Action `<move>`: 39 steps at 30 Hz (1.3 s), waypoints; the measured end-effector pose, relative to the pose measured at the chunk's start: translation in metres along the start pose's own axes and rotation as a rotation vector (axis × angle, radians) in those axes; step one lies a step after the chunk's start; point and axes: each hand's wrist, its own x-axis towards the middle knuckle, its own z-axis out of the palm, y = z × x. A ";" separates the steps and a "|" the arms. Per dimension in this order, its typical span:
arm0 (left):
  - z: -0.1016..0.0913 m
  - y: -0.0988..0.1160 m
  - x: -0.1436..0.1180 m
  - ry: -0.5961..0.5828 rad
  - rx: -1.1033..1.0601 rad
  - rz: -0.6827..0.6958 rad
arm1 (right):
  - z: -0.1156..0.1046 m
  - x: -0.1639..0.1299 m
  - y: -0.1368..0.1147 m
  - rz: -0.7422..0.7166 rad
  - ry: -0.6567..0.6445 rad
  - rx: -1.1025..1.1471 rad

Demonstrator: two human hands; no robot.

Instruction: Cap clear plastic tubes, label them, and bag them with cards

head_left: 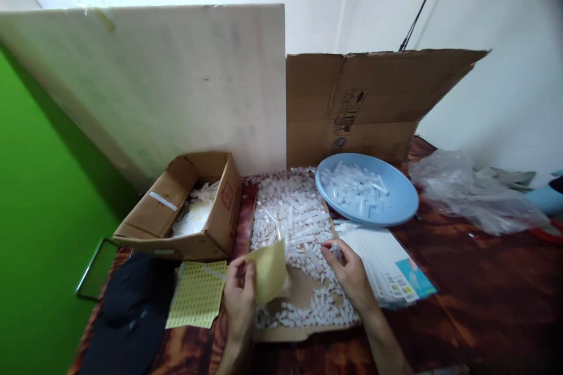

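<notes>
My left hand (240, 293) pinches a yellowish sheet (269, 271) and lifts it off the table. My right hand (347, 272) rests on a heap of small white tubes (294, 222) spread over a flat piece of cardboard (303, 290); its fingertips hold one small tube (336, 251). A yellow sticker sheet (197, 294) lies just left of my left hand. A stack of printed plastic bags (387, 266) lies right of my right hand.
A blue bowl (398, 199) holds more clear tubes. An open carton (189, 208) with white pieces stands at the left. A black cap (127, 310) lies at front left. Crumpled clear plastic (475, 190) lies right. A white board and cardboard flaps stand behind.
</notes>
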 end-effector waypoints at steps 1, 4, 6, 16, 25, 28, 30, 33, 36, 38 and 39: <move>0.003 0.003 0.008 0.033 -0.055 -0.029 | 0.002 0.000 0.000 0.025 -0.014 0.023; 0.009 0.013 0.023 0.013 -0.243 -0.079 | 0.011 0.001 0.002 0.074 -0.042 0.128; 0.011 0.018 0.027 -0.033 -0.357 -0.118 | 0.020 0.000 0.004 0.104 -0.082 0.205; -0.009 -0.002 0.024 -0.131 -0.121 -0.108 | 0.047 -0.006 -0.008 0.360 -0.349 0.704; 0.001 0.020 0.017 -0.221 0.281 0.421 | 0.058 -0.005 0.008 0.304 -0.125 0.637; 0.009 0.026 0.011 -0.461 0.154 0.294 | 0.056 -0.004 0.000 0.314 -0.061 0.719; 0.013 0.031 0.007 -0.635 0.100 0.244 | 0.055 -0.004 -0.005 0.334 -0.043 0.794; 0.021 0.037 0.002 -0.718 0.093 0.273 | 0.057 -0.007 -0.005 0.395 -0.024 0.873; 0.030 0.039 0.000 -0.589 0.123 0.323 | 0.062 -0.013 0.003 0.431 -0.034 0.871; 0.034 0.038 0.000 -0.512 0.161 0.342 | 0.068 -0.019 0.008 0.414 -0.089 0.797; 0.035 0.038 0.000 -0.485 0.178 0.352 | 0.071 -0.022 0.010 0.400 -0.118 0.752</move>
